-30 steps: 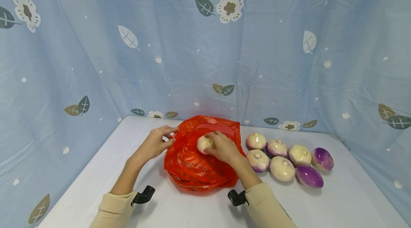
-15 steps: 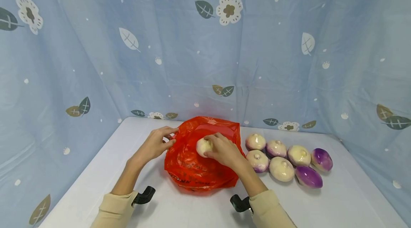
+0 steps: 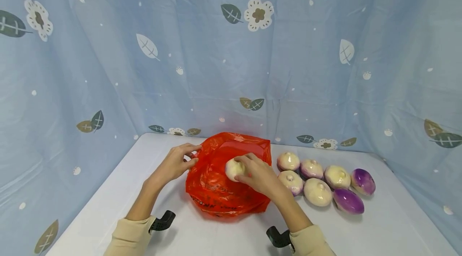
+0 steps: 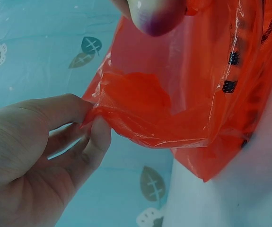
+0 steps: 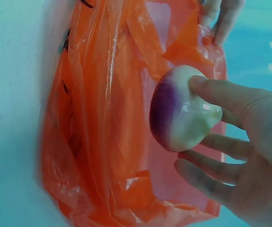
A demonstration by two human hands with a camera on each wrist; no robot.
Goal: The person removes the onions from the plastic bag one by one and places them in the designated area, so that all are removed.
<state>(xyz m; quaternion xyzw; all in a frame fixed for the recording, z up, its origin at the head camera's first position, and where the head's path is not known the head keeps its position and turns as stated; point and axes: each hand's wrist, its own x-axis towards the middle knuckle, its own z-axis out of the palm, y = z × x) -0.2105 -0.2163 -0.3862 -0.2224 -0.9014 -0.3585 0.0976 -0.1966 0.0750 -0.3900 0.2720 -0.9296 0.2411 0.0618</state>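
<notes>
**Over the orange bag, one turnip in my grip**

At the mouth of the orange plastic bag (image 3: 226, 184), my right hand (image 3: 260, 176) holds a white-and-purple turnip (image 3: 234, 168), fingers and thumb curled round it; in the right wrist view the turnip (image 5: 180, 109) hangs just above the bag's open inside, not touching the plastic below it. On the bag's left edge, my left hand (image 3: 176, 163) pinches the rim between thumb and fingers, and the left wrist view shows the thin orange film (image 4: 140, 113) bunched where my fingertips (image 4: 95, 137) press together, pulling the opening wide. The bag itself lies on the white desk (image 3: 382, 224), with dark print along its near side.

Just right of the bag sit six more turnips (image 3: 319, 178) in two short rows, touching or nearly touching one another. The ones nearest the bag show mostly their pale tops; the two farthest from it (image 3: 362, 181) lie with their purple sides up. Behind the bag, a blue curtain (image 3: 202, 59) printed with leaves and flowers closes off the desk on three sides.
</notes>
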